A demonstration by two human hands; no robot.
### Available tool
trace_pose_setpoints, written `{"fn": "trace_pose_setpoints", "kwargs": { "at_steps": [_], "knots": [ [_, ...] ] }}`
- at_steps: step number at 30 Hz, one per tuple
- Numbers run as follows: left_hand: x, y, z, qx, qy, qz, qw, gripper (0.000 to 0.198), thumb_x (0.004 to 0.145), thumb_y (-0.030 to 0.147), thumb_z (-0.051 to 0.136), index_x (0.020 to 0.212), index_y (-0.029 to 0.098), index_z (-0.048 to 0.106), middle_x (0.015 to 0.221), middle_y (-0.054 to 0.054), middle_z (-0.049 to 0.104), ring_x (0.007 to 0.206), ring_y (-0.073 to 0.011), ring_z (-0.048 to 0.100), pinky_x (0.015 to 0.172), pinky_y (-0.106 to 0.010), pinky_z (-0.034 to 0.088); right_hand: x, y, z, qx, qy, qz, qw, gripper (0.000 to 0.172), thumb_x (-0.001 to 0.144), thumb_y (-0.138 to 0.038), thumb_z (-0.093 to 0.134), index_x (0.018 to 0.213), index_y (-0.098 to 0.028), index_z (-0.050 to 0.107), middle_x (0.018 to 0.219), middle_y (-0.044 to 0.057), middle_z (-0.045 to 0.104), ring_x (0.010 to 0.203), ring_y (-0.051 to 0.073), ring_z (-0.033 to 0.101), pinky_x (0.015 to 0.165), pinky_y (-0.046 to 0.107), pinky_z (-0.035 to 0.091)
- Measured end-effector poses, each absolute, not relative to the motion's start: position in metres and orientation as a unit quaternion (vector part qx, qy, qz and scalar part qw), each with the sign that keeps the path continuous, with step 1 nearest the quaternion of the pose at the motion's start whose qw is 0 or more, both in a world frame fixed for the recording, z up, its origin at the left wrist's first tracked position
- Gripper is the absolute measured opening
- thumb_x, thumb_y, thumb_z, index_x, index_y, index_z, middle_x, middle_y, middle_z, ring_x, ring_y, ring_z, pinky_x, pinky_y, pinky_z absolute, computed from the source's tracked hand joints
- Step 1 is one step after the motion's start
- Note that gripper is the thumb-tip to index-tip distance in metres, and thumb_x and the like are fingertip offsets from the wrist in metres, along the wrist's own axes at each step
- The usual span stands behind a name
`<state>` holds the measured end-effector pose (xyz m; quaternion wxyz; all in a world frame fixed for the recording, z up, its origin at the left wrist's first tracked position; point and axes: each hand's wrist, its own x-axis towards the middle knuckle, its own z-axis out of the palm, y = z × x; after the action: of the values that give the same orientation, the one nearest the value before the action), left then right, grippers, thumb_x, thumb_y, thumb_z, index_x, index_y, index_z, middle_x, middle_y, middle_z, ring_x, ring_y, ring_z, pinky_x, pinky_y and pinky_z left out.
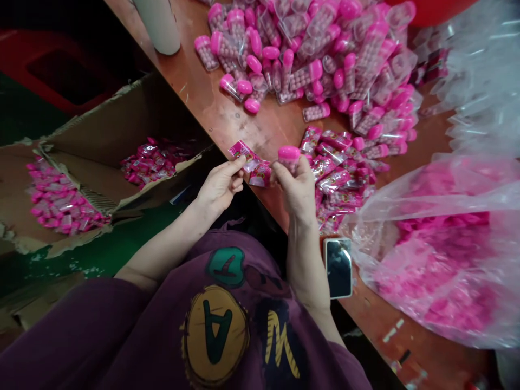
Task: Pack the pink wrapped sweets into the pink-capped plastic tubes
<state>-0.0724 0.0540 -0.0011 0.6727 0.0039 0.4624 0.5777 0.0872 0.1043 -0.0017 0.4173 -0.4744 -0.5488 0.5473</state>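
Note:
My left hand pinches a printed pink wrapper between thumb and fingers, above the table's near edge. In my right hand is a small clear bottle with a pink cap, its cap pointing away from me. Between the hands lies a pink packet; whether the right fingertips touch it I cannot tell. Just right of that hand is a pile of filled pink packets. Farther back, a large heap of clear pink-capped bottles with small pale balls inside covers the table.
On the left, an open cardboard box holds pink packets, with more on its flap. A phone lies at the table edge. Right of it is a plastic bag of pink pieces. A pale cylinder stands at the back.

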Motion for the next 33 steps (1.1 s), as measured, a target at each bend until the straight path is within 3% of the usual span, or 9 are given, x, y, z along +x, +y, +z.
{"fn": "trace_pose_setpoints", "kwargs": {
  "at_steps": [4, 10, 16, 20, 27, 33],
  "knots": [
    [-0.054, 0.046, 0.004, 0.029, 0.459, 0.548, 0.698, 0.04, 0.074, 0.033, 0.091, 0.071, 0.015, 0.056, 0.063, 0.005, 0.055, 0.041, 0.0007, 0.037, 0.042, -0.019, 0.025, 0.081, 0.069, -0.008, -0.486, -0.446, 0.591, 0.465, 0.035, 0.085, -0.051, 0.078, 0.093, -0.026, 0.055, 0.067, -0.008, 0.05, 0.053, 0.008, 0.045, 0.048, 0.022, 0.04],
    [-0.039, 0.033, 0.006, 0.075, 0.447, 0.514, 0.728, 0.028, 0.081, 0.033, 0.083, 0.077, 0.014, 0.063, 0.067, 0.002, 0.06, 0.042, -0.0008, 0.04, 0.042, -0.02, 0.025, 0.095, 0.061, -0.015, -0.508, -0.434, 0.539, 0.514, 0.036, 0.082, -0.046, 0.082, 0.097, -0.027, 0.055, 0.072, -0.008, 0.05, 0.056, 0.007, 0.049, 0.052, 0.022, 0.046],
    [-0.035, 0.03, 0.007, 0.087, 0.491, 0.519, 0.694, 0.035, 0.078, 0.036, 0.087, 0.072, 0.015, 0.06, 0.066, 0.003, 0.06, 0.043, -0.0008, 0.04, 0.042, -0.02, 0.027, 0.114, 0.041, 0.002, -0.499, -0.385, 0.584, 0.511, 0.037, 0.091, -0.058, 0.067, 0.102, -0.028, 0.048, 0.081, -0.006, 0.063, 0.054, 0.008, 0.052, 0.049, 0.022, 0.045],
    [-0.031, 0.03, 0.008, 0.089, 0.493, 0.535, 0.68, 0.04, 0.079, 0.04, 0.088, 0.069, 0.015, 0.058, 0.067, 0.003, 0.059, 0.043, -0.0004, 0.038, 0.042, -0.02, 0.027, 0.115, 0.016, 0.008, -0.48, -0.394, 0.606, 0.497, 0.03, 0.098, -0.055, 0.059, 0.103, -0.027, 0.049, 0.074, -0.006, 0.062, 0.053, 0.008, 0.055, 0.049, 0.022, 0.044],
    [-0.023, 0.026, 0.01, 0.093, 0.497, 0.524, 0.685, 0.042, 0.079, 0.044, 0.087, 0.07, 0.016, 0.058, 0.065, 0.003, 0.058, 0.042, -0.0014, 0.039, 0.042, -0.021, 0.028, 0.11, 0.002, -0.004, -0.509, -0.389, 0.587, 0.494, 0.034, 0.097, -0.058, 0.06, 0.107, -0.027, 0.05, 0.07, -0.008, 0.062, 0.046, 0.006, 0.048, 0.042, 0.021, 0.035],
    [-0.02, 0.022, 0.007, 0.133, 0.48, 0.524, 0.691, 0.042, 0.081, 0.043, 0.086, 0.066, 0.016, 0.057, 0.051, 0.006, 0.045, 0.041, -0.0035, 0.038, 0.043, -0.021, 0.026, 0.112, -0.005, -0.004, -0.5, -0.401, 0.612, 0.464, 0.034, 0.094, -0.055, 0.066, 0.107, -0.026, 0.053, 0.071, -0.007, 0.065, 0.049, 0.006, 0.049, 0.043, 0.02, 0.035]
  ]
}}
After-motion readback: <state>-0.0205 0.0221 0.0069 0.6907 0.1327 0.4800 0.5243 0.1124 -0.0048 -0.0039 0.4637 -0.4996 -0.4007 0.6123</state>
